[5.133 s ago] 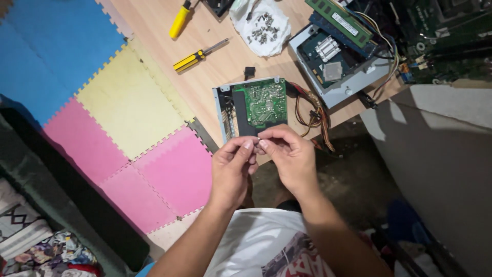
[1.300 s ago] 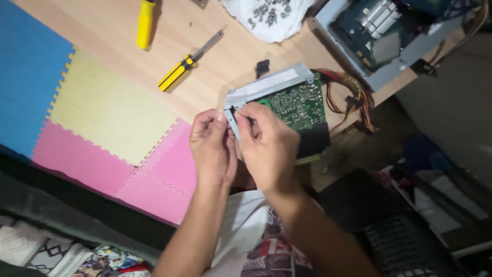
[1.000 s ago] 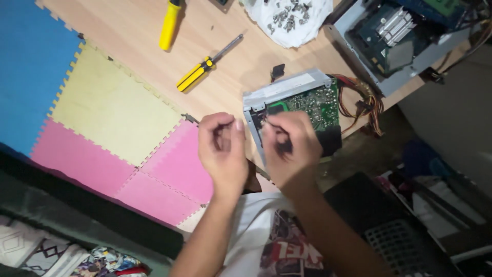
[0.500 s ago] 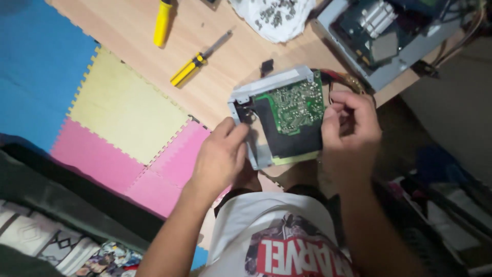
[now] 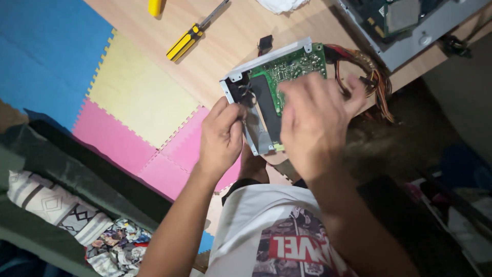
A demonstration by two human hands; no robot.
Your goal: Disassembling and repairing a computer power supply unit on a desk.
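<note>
Looking down through the head camera, we see our left hand [image 5: 221,136] pinching the near left edge of a metal tray [image 5: 256,134] that carries a green circuit board [image 5: 292,72]. The thumb and fingers are closed on the tray's thin wall, so that hand plainly has hold of it. Our right hand [image 5: 313,120] is spread over the right half of the board, fingers slightly bent and blurred; we cannot tell whether it grips the tray or only rests against it. The tray is tilted up off the wooden bench [image 5: 230,46] and sits over the bench's near edge, just in front of our chest. A bundle of red, yellow and black wires [image 5: 376,77] trails from the tray's right end, past our right fingertips.

Further back on the bench, a yellow and black screwdriver [image 5: 190,37] lies near the middle, its tip pointing toward the far edge, and a small black part [image 5: 265,42] lies just beyond the tray's far side. A grey metal case [image 5: 405,31] fills the far right corner. Foam floor tiles [image 5: 138,97] in blue, yellow and pink cover the bench's left side.
</note>
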